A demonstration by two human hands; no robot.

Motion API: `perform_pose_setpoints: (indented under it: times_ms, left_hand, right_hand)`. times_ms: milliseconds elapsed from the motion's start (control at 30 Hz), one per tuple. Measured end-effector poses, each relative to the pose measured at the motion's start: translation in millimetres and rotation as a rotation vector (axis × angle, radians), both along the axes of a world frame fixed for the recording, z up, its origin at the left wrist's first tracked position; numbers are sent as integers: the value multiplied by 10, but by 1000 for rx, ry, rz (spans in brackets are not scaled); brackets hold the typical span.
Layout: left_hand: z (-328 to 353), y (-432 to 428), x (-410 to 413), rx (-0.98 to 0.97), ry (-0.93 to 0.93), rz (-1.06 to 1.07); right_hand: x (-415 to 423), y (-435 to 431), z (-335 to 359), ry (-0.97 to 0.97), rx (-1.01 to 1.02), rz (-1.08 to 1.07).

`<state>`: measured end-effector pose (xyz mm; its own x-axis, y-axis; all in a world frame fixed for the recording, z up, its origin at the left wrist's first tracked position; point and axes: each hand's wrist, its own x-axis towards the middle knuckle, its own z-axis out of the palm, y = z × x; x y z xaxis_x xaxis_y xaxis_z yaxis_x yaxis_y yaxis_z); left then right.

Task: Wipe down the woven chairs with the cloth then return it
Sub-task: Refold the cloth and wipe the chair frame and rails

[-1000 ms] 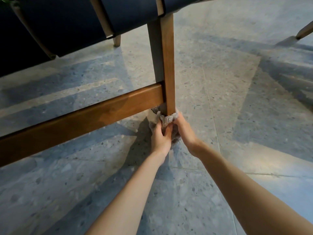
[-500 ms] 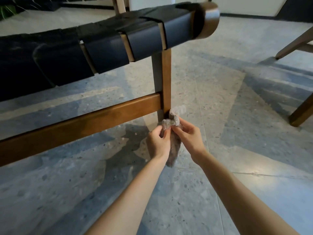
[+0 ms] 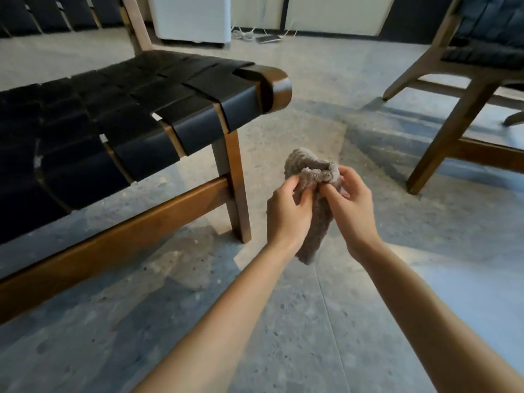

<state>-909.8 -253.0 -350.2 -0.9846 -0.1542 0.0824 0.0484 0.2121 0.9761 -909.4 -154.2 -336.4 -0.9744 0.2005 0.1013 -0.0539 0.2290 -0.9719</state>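
Your left hand (image 3: pixel 286 211) and right hand (image 3: pixel 351 205) both pinch the bunched grey cloth (image 3: pixel 312 194) in mid-air, right of the near woven chair (image 3: pixel 136 109). The cloth looks soft, light and limp; grip its gathered top, since the tail dangles freely.

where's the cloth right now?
Head view, centre: the cloth is gripped by the left hand and right hand, just right of the near chair leg.
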Motion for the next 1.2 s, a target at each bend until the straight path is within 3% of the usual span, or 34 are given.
perform_pose_setpoints:
  times_ms: [267,533,933,1200]
  left_hand:
    - [1013,-119,45,-120,-187,-284]
    - [2662,-418,162,-110,-279,-332]
    - [5354,-1679,751,-141,-310,-250]
    - [6208,-3051,1581,-293,-219,-241]
  right_hand:
    - [134,15,1046,-201,142,-102]
    - [297,-155,2788,-371,175,-57]
    - [734,-1179,5496,-345,306,218]
    - [1305,-2221,6276,-261,451,443]
